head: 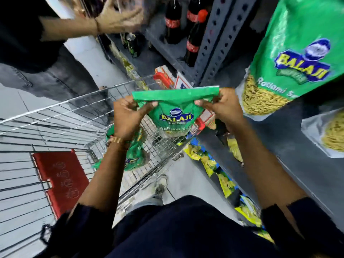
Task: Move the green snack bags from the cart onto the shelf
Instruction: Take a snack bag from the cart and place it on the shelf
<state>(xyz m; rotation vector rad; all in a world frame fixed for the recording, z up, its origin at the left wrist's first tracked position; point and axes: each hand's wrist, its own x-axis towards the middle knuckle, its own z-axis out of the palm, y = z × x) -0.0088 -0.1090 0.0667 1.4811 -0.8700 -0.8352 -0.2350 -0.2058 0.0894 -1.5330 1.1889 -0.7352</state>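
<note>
head view: both hands hold one green snack bag (176,108) by its top corners, above the far right corner of the wire cart (55,116). left hand (128,120) fingers clamped on the bag's left top corner, thumb in front; right hand (221,108) fingers clamped on the right top corner. bag hangs upright, label facing the camera, top seam stretched flat between the hands. more green bags (134,157) lie in the cart, below the left wrist. red child seat flap (59,179) at near left of cart. on the grey shelf (279,138) to the right, same-brand green bags (297,58) stand already placed. yellow packets (219,170) on a lower shelf level. cola bottles (193,34) far centre. another person's hand (119,17) far left, blurred.
</note>
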